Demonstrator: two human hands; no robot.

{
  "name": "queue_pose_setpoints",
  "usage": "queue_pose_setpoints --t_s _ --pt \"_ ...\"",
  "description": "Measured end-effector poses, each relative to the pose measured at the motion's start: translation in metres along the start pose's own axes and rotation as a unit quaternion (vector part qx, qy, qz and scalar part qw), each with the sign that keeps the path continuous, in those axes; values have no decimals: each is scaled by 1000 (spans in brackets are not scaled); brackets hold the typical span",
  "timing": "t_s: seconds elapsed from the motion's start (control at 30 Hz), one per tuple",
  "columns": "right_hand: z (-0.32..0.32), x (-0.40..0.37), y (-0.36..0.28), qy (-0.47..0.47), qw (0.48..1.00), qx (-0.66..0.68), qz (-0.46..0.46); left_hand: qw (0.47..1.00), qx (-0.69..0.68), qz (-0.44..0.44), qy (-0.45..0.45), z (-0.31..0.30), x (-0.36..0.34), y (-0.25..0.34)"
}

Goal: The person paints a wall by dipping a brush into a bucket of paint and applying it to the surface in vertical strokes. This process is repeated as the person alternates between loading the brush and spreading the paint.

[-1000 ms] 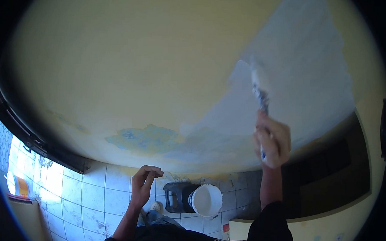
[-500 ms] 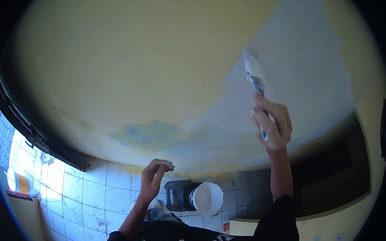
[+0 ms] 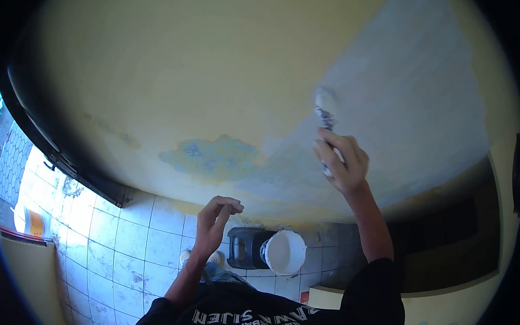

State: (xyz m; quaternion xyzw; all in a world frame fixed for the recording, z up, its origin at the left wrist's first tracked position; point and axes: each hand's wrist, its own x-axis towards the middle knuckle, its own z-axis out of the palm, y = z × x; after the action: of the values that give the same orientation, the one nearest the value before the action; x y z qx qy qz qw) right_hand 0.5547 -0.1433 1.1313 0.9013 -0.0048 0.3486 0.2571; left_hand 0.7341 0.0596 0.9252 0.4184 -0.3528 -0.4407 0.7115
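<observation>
My right hand (image 3: 347, 162) is wrapped round the handle of a paintbrush (image 3: 326, 107). The white-coated bristles, slightly blurred, point up against the wall at the border between the whitish painted area (image 3: 399, 110) and the bare yellow wall (image 3: 189, 62). My left hand (image 3: 217, 212) is held low in front of the wall, its fingers loosely bent, the thumb a little apart and nothing visible in them. Below and to the right of it, a white paint bucket (image 3: 285, 252) stands beside a dark plastic stool (image 3: 245, 248).
A flaked bluish patch (image 3: 214, 156) marks the lower wall. Pale tiles (image 3: 131, 238) cover the floor. At the far left is a white and orange bucket (image 3: 33, 220) near a dark metal edge (image 3: 93, 185). A dark recess (image 3: 440, 243) opens low on the right.
My right hand has drawn the paintbrush down and to the left along the edge of the whitish area. The camera view has shifted slightly; my left hand keeps nearly the same pose.
</observation>
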Motion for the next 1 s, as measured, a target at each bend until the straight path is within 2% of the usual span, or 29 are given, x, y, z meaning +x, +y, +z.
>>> queue_pose_setpoints --t_s 0.03,0.13,0.23,0.37,0.4,0.43,0.53,0.63,0.8,0.9,1.0 --pt "7 -4 -1 -21 1000 -2 14 1000 -1 1 -1 0 -2 1" --pt "38 -30 -26 -101 994 47 -17 1000 -1 -3 -12 -2 -10 9" --pt "35 -34 -52 -93 989 108 33 1000 1 0 -11 -4 -22 11" --pt "17 -15 -30 -82 983 126 105 1000 -17 -9 -21 -6 -35 8" --pt "10 -10 -14 -98 989 78 81 1000 -17 -4 -24 -6 -37 11" --pt "3 -5 0 -65 992 69 80 1000 -17 1 -26 -6 -38 15" --pt "-22 19 2 37 998 14 50 999 -13 20 -21 -9 -42 20" --pt "-27 20 -4 52 998 -35 29 999 -33 19 -13 -16 -47 18" --pt "22 -44 -36 -98 991 57 70 999 -41 25 -17 -22 -53 23" --pt "35 -59 -60 -103 985 106 86 999 -35 33 -16 -29 -52 27" --pt "12 -41 -44 -40 996 31 80 999 -33 28 -11 -32 -55 31"
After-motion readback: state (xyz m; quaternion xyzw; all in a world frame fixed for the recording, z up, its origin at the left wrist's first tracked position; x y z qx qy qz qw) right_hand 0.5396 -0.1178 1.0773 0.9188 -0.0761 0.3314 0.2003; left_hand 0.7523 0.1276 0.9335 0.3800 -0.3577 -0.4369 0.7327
